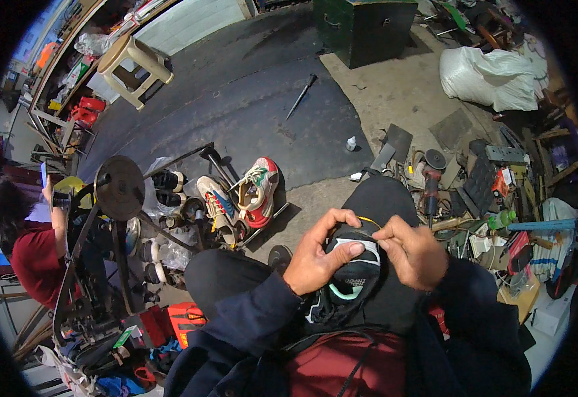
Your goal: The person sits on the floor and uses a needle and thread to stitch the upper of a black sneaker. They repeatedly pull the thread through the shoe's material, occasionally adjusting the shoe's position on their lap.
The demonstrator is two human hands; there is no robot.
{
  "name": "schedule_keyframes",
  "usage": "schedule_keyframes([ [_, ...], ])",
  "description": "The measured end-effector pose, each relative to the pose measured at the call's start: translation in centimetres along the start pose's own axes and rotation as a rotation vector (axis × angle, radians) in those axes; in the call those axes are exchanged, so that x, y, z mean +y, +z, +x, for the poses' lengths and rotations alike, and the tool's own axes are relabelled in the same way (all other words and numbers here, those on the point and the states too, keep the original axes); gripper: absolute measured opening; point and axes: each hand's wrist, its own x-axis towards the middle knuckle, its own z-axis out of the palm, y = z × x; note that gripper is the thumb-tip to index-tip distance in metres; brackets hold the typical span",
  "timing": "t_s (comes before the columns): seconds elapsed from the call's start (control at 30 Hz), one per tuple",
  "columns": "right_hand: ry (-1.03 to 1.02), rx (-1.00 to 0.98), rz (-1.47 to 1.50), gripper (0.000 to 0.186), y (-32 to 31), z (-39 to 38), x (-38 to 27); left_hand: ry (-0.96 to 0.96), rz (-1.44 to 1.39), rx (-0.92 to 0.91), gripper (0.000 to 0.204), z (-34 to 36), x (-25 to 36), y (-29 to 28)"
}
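Black sneaker (359, 270), pale grey panel, mint collar lining, yellow line (368, 220) at far end; on person's lap (391, 308). Left hand (321, 253) fingers grip it; right hand (411, 251) fingers pinched narrow, anything between too small to tell.

And it's a workshop! Right of the red-and-white sneaker (260, 185), an angle grinder (432, 185); left, more shoes (168, 180) clustered.

A beige stool (117, 54) stands left of a green chest (368, 32) and white sack (487, 76).
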Motion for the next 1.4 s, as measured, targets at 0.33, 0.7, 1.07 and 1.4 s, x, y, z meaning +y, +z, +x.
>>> schedule_keyframes([
  [0.33, 0.204, 0.091, -0.025, 0.014, 1.8, -0.6, -1.5, 0.003, 0.012, 0.011, 0.038, 0.0, 0.1, 0.0],
  [0.7, 0.017, -0.039, 0.017, 0.009, -0.2, 0.5, 0.3, -0.022, -0.016, 0.002, 0.037, 0.0, 0.1, -0.1],
  [1.07, 0.147, 0.049, -0.130, 0.012, 1.2, 0.0, -1.4, -0.035, -0.019, 0.015, 0.036, -0.2, 0.3, 0.0],
  [1.4, 0.171, -0.215, 0.117, 0.010, -1.7, 1.1, 0.5, -0.017, -0.004, -0.007, 0.037, -0.1, 0.2, 0.0],
])
